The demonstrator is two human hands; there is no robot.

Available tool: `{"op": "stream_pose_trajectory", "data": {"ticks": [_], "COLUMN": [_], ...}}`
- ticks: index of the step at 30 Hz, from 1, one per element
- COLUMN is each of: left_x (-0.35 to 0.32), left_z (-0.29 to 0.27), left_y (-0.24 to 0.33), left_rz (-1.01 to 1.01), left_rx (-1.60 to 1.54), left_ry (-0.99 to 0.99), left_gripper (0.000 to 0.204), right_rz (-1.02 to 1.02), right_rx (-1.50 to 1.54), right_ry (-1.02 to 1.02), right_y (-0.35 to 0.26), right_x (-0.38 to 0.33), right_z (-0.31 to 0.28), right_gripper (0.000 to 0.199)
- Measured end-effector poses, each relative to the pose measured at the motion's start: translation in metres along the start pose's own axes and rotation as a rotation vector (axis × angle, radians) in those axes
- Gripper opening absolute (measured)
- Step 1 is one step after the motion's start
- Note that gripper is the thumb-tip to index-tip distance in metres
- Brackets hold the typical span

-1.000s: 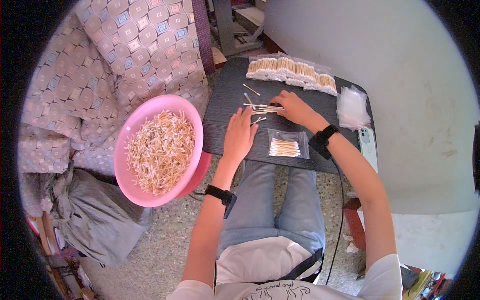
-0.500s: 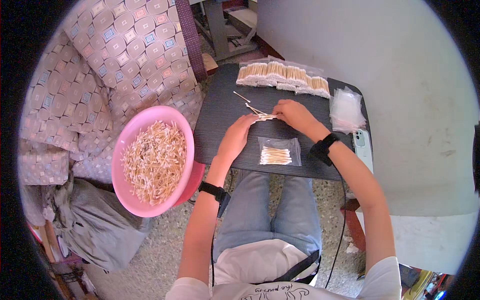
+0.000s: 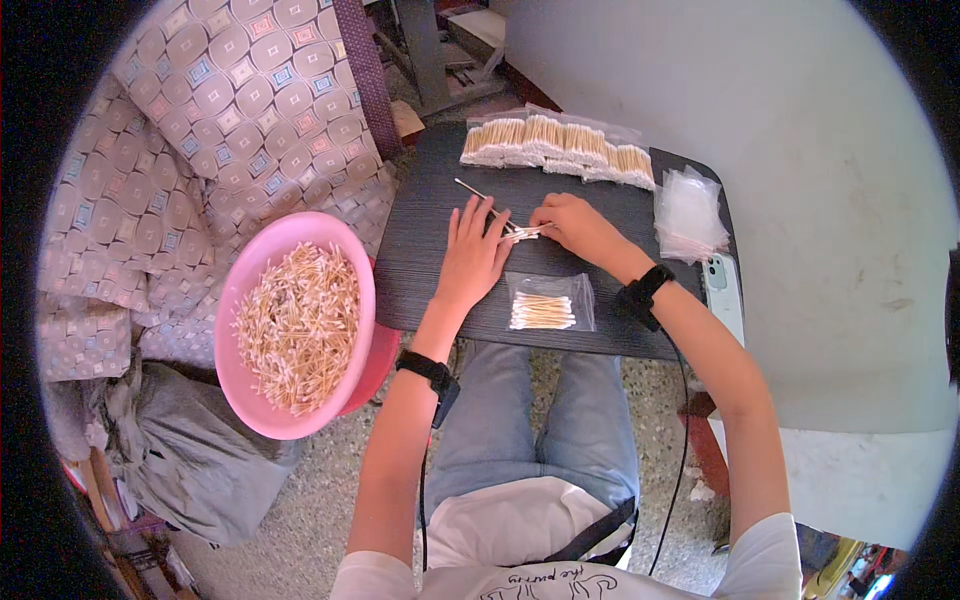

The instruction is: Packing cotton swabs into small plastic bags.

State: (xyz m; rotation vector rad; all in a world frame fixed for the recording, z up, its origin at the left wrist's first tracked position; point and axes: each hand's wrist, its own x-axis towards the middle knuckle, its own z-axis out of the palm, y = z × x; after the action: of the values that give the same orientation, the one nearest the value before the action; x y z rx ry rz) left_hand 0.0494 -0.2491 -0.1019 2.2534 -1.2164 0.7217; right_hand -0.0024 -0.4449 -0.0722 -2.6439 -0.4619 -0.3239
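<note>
A small loose bunch of cotton swabs [image 3: 521, 235] lies on the dark table between my hands. My left hand [image 3: 474, 252] rests flat at its left side, fingers spread, and a single cotton swab [image 3: 468, 187] sticks out beyond its fingertips. At the right of the bunch, my right hand [image 3: 580, 230] is closed, with thumb and fingers pinched on cotton swabs; its fingers partly hide how many. Nearer to me lies a clear plastic bag [image 3: 586, 303] with a row of cotton swabs inside.
Filled bags of cotton swabs [image 3: 545, 135] are lined up along the table's far edge. Empty clear bags [image 3: 690, 215] are stacked at the right, beside a phone [image 3: 721, 285]. To the left, a pink basin [image 3: 230, 375] full of loose swabs stands on a red support [image 3: 378, 370].
My left hand has opened from the bunch and spread its fingers leftward toward the single swab. My right hand stays by the bunch, still pinched. The view has shifted slightly.
</note>
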Motion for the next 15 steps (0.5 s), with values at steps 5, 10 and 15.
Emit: {"op": "stream_pose_trajectory", "data": {"ticks": [5,10,15], "left_x": [-0.0025,-0.0039,-0.0052], "left_z": [-0.0006,0.0015,0.0014], "left_y": [-0.0031,-0.0046,-0.0028], "left_rz": [-0.081,-0.055,-0.136], "left_rx": [-0.323,-0.227,-0.273], "left_ry": [-0.2,-0.061,-0.042], "left_gripper": [0.035,0.033,0.03], "right_rz": [0.043,0.01,-0.005], "right_rx": [0.051,0.116,0.028], "right_ry": [0.003,-0.028,0.012], "right_y": [-0.0053,-0.0089,-0.0076], "right_x": [0.0007,0.0075,0.0037], "right_z": [0.0012,0.001,0.0054], "right_gripper": [0.013,0.012,0.012]}}
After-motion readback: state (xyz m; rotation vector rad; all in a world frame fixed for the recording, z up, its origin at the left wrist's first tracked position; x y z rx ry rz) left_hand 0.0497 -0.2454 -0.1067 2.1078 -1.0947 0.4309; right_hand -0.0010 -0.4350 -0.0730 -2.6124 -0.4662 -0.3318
